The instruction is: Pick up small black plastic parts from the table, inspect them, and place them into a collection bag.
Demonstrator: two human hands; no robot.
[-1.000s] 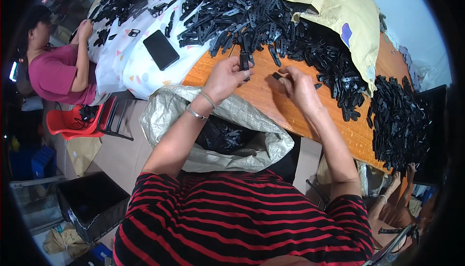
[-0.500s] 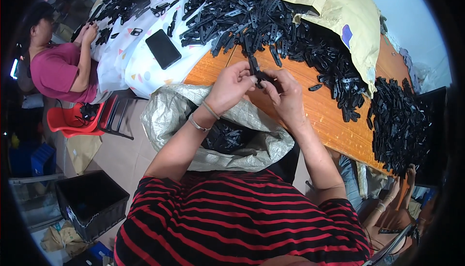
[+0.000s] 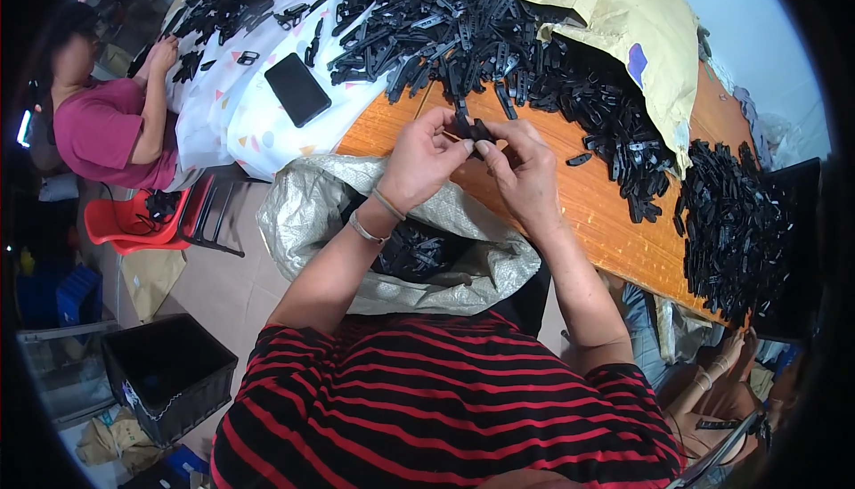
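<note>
Between them, my left hand (image 3: 427, 158) and my right hand (image 3: 524, 167) pinch small black plastic parts (image 3: 479, 131) over the table's near edge. Thumbs and fingertips meet there, hiding much of the pieces and how they join. Just beyond my fingers spreads a large heap of slim black plastic parts (image 3: 445, 35). Below my wrists gapes a pale woven sack (image 3: 303, 222) with its rim rolled outward. Inside it lie more black parts (image 3: 414, 248).
A wooden table (image 3: 614, 231) carries a torn brown paper bag (image 3: 668, 70) and another black heap (image 3: 735, 231). A dark tablet-like device (image 3: 298, 90) rests on the patterned white sheet (image 3: 249, 115). Co-workers sit left and right. A red chair (image 3: 134, 222) and black crate (image 3: 169, 373) stand left.
My fingertips have shifted slightly around the black parts, and the pieces look drawn closer together. At the lower right, a co-worker's hands have moved a little.
</note>
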